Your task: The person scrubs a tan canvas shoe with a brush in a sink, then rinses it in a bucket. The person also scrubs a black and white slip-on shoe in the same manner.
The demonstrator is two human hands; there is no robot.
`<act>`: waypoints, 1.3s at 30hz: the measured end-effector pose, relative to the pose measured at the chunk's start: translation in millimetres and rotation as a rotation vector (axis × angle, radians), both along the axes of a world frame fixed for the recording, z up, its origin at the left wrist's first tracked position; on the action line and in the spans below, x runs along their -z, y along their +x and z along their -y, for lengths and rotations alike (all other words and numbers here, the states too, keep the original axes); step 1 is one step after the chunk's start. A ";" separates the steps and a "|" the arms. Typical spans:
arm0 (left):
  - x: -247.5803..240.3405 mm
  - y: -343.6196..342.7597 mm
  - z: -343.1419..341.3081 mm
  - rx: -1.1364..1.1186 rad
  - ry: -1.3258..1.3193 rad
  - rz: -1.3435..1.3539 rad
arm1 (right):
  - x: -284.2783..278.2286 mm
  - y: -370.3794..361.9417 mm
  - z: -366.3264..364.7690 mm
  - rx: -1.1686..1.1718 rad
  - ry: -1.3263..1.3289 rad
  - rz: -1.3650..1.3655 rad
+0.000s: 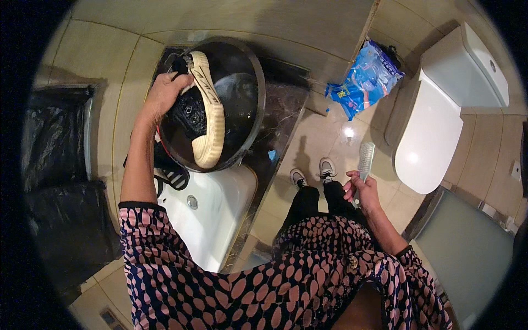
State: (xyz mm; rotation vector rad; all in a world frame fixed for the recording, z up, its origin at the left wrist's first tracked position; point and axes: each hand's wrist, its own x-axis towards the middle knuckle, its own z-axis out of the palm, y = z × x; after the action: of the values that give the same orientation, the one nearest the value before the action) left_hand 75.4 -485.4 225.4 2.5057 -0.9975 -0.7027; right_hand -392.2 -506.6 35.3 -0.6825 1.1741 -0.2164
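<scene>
My left hand [168,92] is closed on a wet black sneaker [208,113] with a thick cream sole. The shoe is tilted on its side, its sole facing right, over a round dark basin [258,82] with water in it. In my right hand [364,192] is a scrubbing brush [366,157], its pale bristles pointing up and away from me. The brush is well apart from the shoe, over the floor to the right. Part of the shoe's upper is hidden behind my left fingers.
The basin stands on a dark marble counter [283,104] beside a white sink [220,209]. A black-and-white striped item [175,179] lies at the sink's edge. To the right are a blue plastic bag [366,80] and a white toilet [432,132]. Black plastic sheeting [58,137] hangs at left.
</scene>
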 end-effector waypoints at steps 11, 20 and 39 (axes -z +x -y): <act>89.3 6.5 29.2 0.153 0.238 -0.161 | 3.8 2.4 4.5 0.005 -0.007 -0.008; 164.2 -25.6 13.5 0.209 0.133 0.290 | 10.0 16.4 13.3 0.028 0.007 -0.002; 169.7 -57.8 16.1 0.104 0.213 0.403 | -9.6 20.5 23.6 0.040 -0.094 0.004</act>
State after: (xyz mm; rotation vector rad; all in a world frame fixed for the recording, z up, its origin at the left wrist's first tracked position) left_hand 17.7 -501.5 55.7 2.8706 -1.2523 -0.3490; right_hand -371.7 -530.2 44.9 -0.7410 1.1802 -0.3080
